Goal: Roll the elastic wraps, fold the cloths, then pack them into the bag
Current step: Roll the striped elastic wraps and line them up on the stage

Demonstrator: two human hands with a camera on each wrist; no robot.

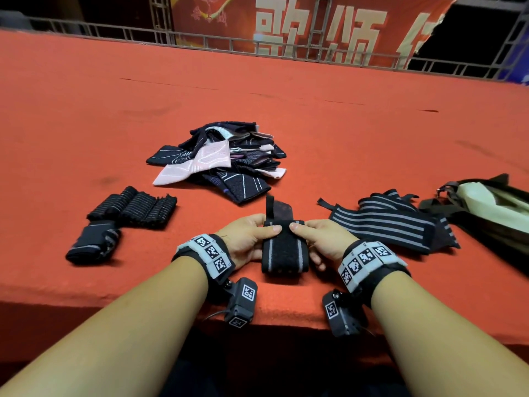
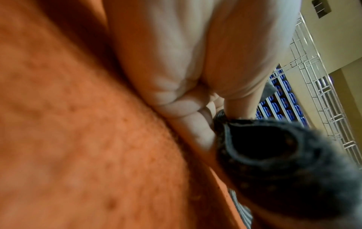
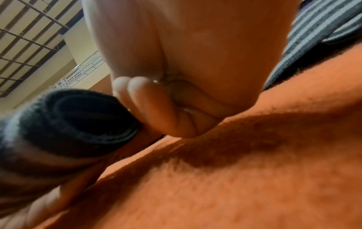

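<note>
A black elastic wrap with grey stripes (image 1: 284, 250) lies rolled near the front edge of the red table (image 1: 315, 116). My left hand (image 1: 249, 239) and my right hand (image 1: 320, 239) grip it from either side, thumbs pressed on its top. Its loose strap end (image 1: 270, 207) sticks out toward the far side. The left wrist view shows the roll's open end (image 2: 274, 162) beside my curled fingers (image 2: 195, 128). In the right wrist view the other end (image 3: 78, 124) sits against my curled fingers (image 3: 156, 108). The green and black bag (image 1: 486, 207) lies at the right.
Rolled black wraps (image 1: 134, 207) and one more roll (image 1: 93, 242) lie at the left. A pile of dark and pink cloths (image 1: 223, 159) sits behind my hands. Unrolled striped wraps (image 1: 395, 222) lie to the right. A metal railing (image 1: 229, 44) and red banner (image 1: 315, 24) stand behind.
</note>
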